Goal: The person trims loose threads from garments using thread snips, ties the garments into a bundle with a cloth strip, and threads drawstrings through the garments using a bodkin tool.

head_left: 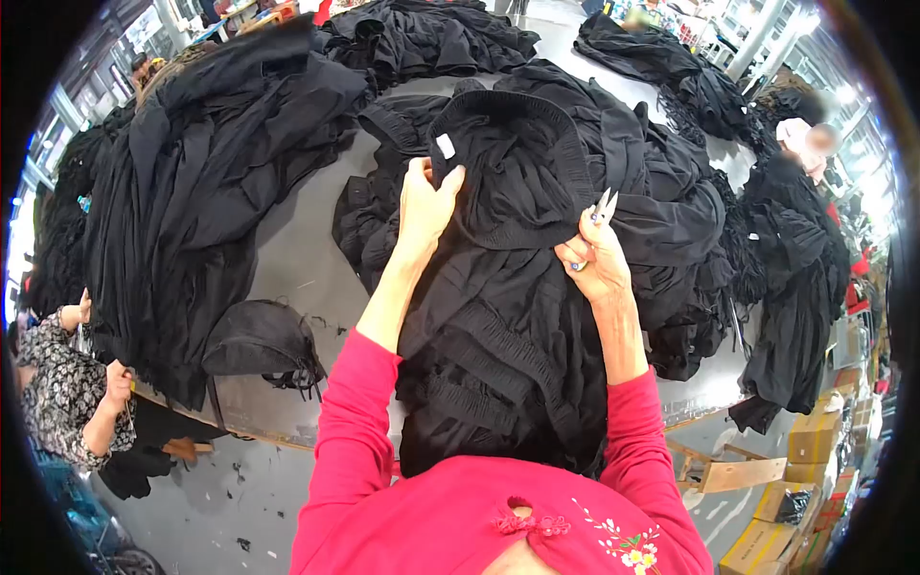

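A black garment [517, 163] with a ribbed elastic waistband is spread open between my two hands. My left hand [429, 203] pinches the waistband's left side, just below a small white label [446, 146]. At the lower right of the waistband, my right hand [596, 257] is closed round small scissors [605, 206] with their pointed blades up, and its fingers also touch the band. More black fabric with ribbed bands [498, 355] lies below, between my forearms.
Heaps of black garments [211, 182] cover much of the grey table [297, 244]. A black bag-like item [259, 340] lies at the left. A co-worker in a patterned top [59, 393] is at the far left. Cardboard boxes [810, 436] and a wooden stool [743, 474] stand lower right.
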A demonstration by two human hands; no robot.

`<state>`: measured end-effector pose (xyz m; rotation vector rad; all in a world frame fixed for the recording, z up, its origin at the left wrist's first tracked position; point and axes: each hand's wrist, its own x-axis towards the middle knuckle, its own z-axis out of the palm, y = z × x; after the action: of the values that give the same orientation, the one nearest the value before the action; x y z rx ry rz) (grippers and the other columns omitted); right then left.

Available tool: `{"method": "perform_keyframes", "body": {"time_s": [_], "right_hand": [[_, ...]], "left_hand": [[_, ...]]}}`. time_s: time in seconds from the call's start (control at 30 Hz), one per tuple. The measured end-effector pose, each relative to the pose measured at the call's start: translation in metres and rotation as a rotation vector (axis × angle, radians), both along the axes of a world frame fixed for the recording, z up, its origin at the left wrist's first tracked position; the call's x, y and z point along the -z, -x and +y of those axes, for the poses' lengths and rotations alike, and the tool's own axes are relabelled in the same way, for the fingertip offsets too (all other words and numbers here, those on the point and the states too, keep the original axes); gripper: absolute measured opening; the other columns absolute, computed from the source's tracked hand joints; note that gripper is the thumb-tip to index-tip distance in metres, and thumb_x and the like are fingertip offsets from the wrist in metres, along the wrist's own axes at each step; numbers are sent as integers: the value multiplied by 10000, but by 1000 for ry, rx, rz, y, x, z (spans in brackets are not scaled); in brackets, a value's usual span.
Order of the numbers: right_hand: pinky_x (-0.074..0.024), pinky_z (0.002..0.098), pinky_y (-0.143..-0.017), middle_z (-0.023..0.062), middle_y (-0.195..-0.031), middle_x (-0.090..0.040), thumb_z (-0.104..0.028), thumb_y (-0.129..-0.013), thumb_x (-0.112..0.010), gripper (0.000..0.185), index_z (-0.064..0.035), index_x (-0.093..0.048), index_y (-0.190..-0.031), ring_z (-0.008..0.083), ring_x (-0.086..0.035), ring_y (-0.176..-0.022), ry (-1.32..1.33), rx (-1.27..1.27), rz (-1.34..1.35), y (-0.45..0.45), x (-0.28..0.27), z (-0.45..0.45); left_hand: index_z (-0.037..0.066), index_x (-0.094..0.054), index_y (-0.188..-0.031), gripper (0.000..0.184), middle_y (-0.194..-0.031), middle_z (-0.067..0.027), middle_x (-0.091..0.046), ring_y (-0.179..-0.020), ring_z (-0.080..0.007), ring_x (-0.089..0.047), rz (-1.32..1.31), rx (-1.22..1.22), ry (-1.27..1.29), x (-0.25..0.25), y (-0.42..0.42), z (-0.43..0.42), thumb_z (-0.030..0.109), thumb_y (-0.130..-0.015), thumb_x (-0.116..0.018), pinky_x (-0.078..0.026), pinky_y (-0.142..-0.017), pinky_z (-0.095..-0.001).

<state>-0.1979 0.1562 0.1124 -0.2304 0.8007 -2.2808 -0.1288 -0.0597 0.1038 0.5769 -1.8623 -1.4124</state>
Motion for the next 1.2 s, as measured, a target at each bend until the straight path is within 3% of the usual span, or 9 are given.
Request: {"method": "perform_keyframes", "body": {"time_s": [0.17, 0.27, 0.47, 0.5, 0.6, 0.8, 0.97, 1.07, 1.2], "right_hand": [[-249, 198, -438, -76, -541, -331, -82, -866, -531, 52, -118, -532, -828, 23, -244, -405, -233, 115, 181, 1, 6, 13], [-358, 181, -528, -23, -666, -505, -58, -825, -558, 27, -33, -566, -818, 28, -425, -554, -743, 686, 920, 8, -2, 9], [-439, 265, -703, 91, -890, -554, -144, -664, -743, 428, 2, -536, -1009, 167, -531, -812, -845, 853, 1529, -23, -73, -43], [-475, 313, -661, 141, -943, -548, -220, -702, -716, 440, -9, -523, -1037, 248, -579, -781, -912, 737, 1430, -28, -73, -55], [-419, 234, -521, 48, -683, -520, -126, -809, -604, 176, -8, -529, -916, 120, -483, -533, -699, 695, 1177, -7, -47, -75], [-254, 173, -414, -7, -644, -476, -87, -834, -568, 74, -24, -535, -850, 4, -315, -444, -98, 41, 190, 5, -31, -63], [-319, 190, -442, 26, -668, -502, -68, -809, -591, 78, -8, -551, -839, 51, -406, -479, -248, 88, 382, 10, -20, -55], [-338, 157, -540, -26, -687, -464, -6, -772, -620, 95, -5, -557, -843, 20, -409, -608, -712, 835, 1170, 5, -26, -51], [-332, 178, -538, -17, -737, -450, 29, -700, -670, 256, -35, -598, -938, 55, -387, -607, -615, 642, 1287, -12, -62, -46]], "left_hand": [[-112, -440, -1157, 476, -1065, -176, -562, -973, -189, -521, 175, 141, -198, -4, 21, -17, 168, -803, -591, -394, -858, -290], [-70, -413, -1213, 480, -1125, -82, -534, -1005, -146, -494, 372, 378, -677, -29, 8, 9, 173, -838, -588, -354, -911, -252], [-111, -416, -1184, 488, -1053, -68, -570, -944, -104, -508, 263, 645, -372, -26, 10, 21, 176, -835, -599, -386, -863, -231], [-110, -450, -1147, 452, -1024, -63, -579, -909, -95, -509, 284, 613, -335, -21, 11, 24, 176, -832, -604, -396, -839, -229], [-88, -497, -1094, 380, -1002, -53, -585, -867, -79, -514, 266, 556, -289, -26, 7, 27, 165, -832, -605, -414, -800, -225], [-16, -566, -978, 172, -926, -8, -588, -813, -51, -514, 418, 691, -635, -32, -1, 35, 90, -844, -575, -424, -736, -209], [-29, -579, -963, 171, -880, -13, -603, -776, -50, -520, 403, 615, -551, -31, -2, 43, 83, -835, -585, -428, -714, -202], [-35, -594, -946, 185, -814, 16, -614, -730, -42, -523, 222, 438, -140, -32, -2, 46, 84, -807, -618, -424, -681, -190], [-30, -597, -962, 193, -819, 0, -622, -750, -50, -536, 205, 436, -155, -33, -2, 52, 60, -793, -618, -427, -686, -194]]}}
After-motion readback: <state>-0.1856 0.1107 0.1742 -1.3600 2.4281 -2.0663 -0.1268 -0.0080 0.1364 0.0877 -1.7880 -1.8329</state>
